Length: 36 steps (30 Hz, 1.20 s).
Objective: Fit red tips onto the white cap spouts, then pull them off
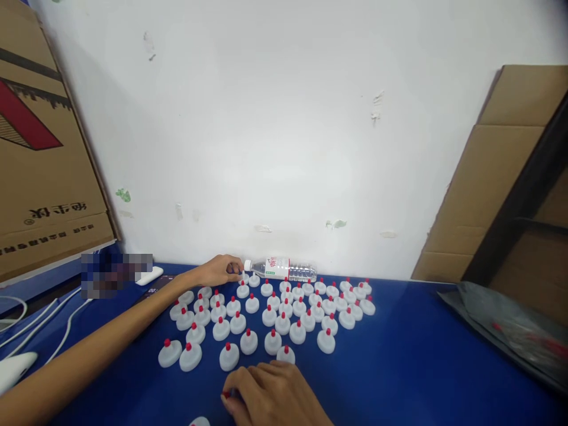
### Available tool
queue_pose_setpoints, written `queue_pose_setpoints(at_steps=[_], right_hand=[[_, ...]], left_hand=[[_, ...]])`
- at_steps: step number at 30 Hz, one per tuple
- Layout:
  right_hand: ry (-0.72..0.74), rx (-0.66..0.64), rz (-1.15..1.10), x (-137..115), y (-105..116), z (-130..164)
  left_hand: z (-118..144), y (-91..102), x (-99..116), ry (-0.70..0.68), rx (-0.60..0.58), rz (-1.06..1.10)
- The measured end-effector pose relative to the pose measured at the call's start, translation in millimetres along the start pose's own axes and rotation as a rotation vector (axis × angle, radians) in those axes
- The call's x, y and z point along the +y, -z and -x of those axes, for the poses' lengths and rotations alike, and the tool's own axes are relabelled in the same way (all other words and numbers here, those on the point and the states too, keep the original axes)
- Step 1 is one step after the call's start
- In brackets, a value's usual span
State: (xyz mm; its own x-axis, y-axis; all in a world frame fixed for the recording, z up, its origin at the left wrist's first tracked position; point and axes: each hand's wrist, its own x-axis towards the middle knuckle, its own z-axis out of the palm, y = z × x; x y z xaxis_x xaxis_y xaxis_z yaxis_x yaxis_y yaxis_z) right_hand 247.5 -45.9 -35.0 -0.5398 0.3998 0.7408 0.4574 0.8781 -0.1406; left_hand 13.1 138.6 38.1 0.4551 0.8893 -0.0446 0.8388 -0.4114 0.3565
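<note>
left hand [220, 270]: arm outstretched, fingers curled at caps [270, 310] | right hand [270, 393]: near, fingers bent on red-tipped cap [227, 394]

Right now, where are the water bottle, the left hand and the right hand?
water bottle [284, 269]: head view, on its label, lying by the wall.
left hand [220, 271]: head view, back of hand.
right hand [273, 393]: head view, knuckles.

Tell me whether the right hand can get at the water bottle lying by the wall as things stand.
Probably yes, with a stretch. The right hand rests at the near edge, and rows of white caps lie between it and the water bottle. Nothing stands tall in the way, though the left hand is already next to the bottle's cap end.
</note>
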Motion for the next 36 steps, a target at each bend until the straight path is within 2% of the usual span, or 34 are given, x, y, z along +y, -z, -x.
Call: queue_pose_setpoints(at_steps=[4, 8, 11, 14, 17, 19, 21, 24, 26, 29, 36], right_hand=[[0.033, -0.018, -0.023, 4, 4, 2], [0.052, 0.070, -0.031, 4, 9, -2], [0.101, 0.146, 0.002, 5, 20, -10], [0.104, 0.171, 0.053, 10, 39, -18], [0.074, 0.163, 0.051, 17, 58, -23], [0.080, 0.156, 0.044, 19, 66, -24], [0.084, 0.157, 0.056, 20, 68, -24], [0.062, 0.142, 0.065, 19, 65, -22], [0.072, 0.125, 0.058, 17, 62, -21], [0.111, 0.113, 0.050, 16, 60, -20], [0.093, 0.135, 0.035, 13, 56, -19]], left_hand=[[3, -3.5, 0, -0.007, -0.003, -0.024], [0, -9.5, 0, -0.004, 0.027, -0.078], [3, -2.7, 4, -0.007, 0.085, -0.125], [24, 13.3, 21, -0.015, 0.217, -0.176], [61, 20.6, 52, -0.089, 0.304, -0.202], [86, 12.5, 74, -0.150, 0.299, -0.210], [104, -4.3, 93, -0.263, 0.284, -0.253], [114, -29.9, 107, -0.444, 0.367, -0.465], [112, -39.1, 108, -0.470, 0.428, -0.566], [109, -43.1, 104, -0.443, 0.445, -0.628], [117, -54.2, 103, -0.487, 0.491, -0.481]])
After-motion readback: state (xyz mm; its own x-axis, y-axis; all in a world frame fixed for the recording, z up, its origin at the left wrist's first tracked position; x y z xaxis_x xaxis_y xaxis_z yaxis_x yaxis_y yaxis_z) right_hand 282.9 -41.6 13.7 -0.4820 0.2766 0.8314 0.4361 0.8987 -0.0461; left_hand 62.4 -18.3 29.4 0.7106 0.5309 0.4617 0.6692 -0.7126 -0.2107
